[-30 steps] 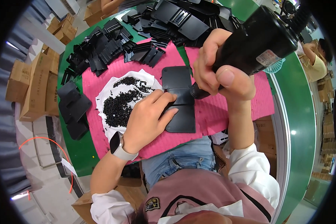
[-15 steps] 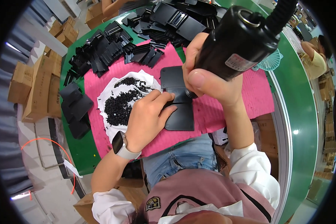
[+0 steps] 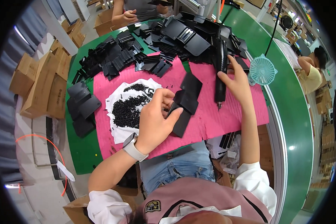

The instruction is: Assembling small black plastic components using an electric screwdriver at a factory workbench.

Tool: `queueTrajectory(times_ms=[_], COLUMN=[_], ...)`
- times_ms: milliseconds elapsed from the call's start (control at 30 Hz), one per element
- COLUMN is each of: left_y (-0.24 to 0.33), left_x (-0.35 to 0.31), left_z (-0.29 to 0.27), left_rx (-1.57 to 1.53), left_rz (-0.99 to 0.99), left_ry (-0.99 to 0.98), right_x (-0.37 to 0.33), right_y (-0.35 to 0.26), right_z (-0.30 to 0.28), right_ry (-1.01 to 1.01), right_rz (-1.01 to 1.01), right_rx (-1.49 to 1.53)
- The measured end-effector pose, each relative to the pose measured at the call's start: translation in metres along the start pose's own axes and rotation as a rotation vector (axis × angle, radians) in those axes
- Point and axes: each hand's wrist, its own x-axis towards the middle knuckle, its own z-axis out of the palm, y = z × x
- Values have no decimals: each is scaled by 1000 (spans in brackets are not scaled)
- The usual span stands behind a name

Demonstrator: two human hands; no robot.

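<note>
My left hand [image 3: 158, 114] pinches a black plastic panel [image 3: 186, 96], tilted up off the pink mat, between thumb and fingers. Made of joined flat plates, it is partly hidden by those fingers. Beside that hand, a white cloth [image 3: 117, 138] carries a heap of small black screws [image 3: 128, 112]. My right hand [image 3: 236, 80] is at the right side of a black electric screwdriver [image 3: 220, 71], fingers spread and thumb at its body, not wrapped round it. The screwdriver's bit points toward me; whether it rests on the mat or hangs is hard to tell.
Black plastic parts [image 3: 119, 52] lie heaped along the back of the green table [image 3: 76, 156]. More black panels [image 3: 82, 108] sit at left. A teal fan-shaped item [image 3: 263, 70] stands right of the pink mat [image 3: 209, 125]. Across the table are another person's hands [image 3: 130, 16].
The screwdriver has come away from the panel, back and to the right, and my right hand has loosened from it. My left hand has lifted and tilted the panel.
</note>
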Motion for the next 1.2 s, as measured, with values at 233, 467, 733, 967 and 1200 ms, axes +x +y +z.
queueTrajectory(times_ms=[233,467,733,967,1200], left_y=[6,5,-19,8,-8], left_x=[9,30,17,11,-73], left_z=[-28,-71,-38,-57,-140], left_rx=[-134,-737,-645,-788,-723], left_rz=[114,-120,-86,-35,-161], left_ry=[82,318,276,146,870], right_x=[-7,7,-18,0,-10], right_y=[-92,-97,-119,-83,-95], right_z=[1,49,78,78,58], right_ry=[-384,-1117,-808,-781,-632], right_rz=[-836,-145,115,123,166], right_rx=[-19,591,959,1288,1011])
